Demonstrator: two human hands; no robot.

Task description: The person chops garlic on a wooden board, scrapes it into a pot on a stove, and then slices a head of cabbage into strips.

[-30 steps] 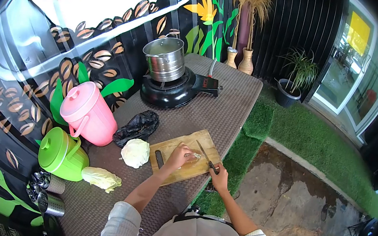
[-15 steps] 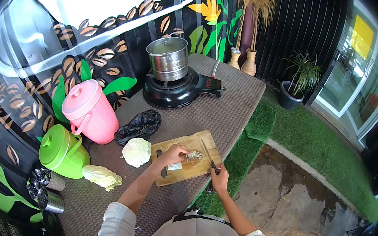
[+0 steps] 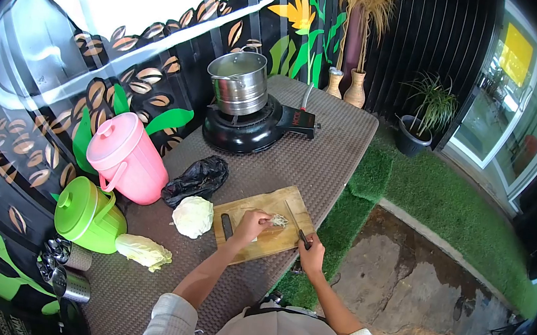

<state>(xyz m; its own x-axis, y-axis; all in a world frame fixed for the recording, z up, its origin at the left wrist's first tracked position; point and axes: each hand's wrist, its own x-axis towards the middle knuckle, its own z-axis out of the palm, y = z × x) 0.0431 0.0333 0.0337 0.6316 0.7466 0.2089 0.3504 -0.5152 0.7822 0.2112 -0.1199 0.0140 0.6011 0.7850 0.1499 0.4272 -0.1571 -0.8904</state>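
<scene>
A wooden cutting board [image 3: 245,204] lies near the table's front edge. Over its middle, my left hand [image 3: 252,226] has its fingers closed at a small pile of pale shreds [image 3: 278,221]; what they pinch is too small to make out. My right hand [image 3: 312,253] is wrapped round the black handle of a knife [image 3: 296,217], whose blade points away over the board's right part. A dark handle-like piece [image 3: 227,226] shows at the board's left side. Just left of the board sits a round pale cabbage [image 3: 192,217].
A steel pot [image 3: 238,84] stands on a black portable stove [image 3: 242,129] at the back. Leftward are a black plastic bag [image 3: 196,181], a pink jug [image 3: 129,158], a green jug [image 3: 90,215], a long cabbage [image 3: 144,252] and a metal utensil holder [image 3: 77,286].
My left hand has moved slightly right and toward me over the board, now covering most of a white piece that showed beside it. My right hand still holds the knife in nearly the same place.
</scene>
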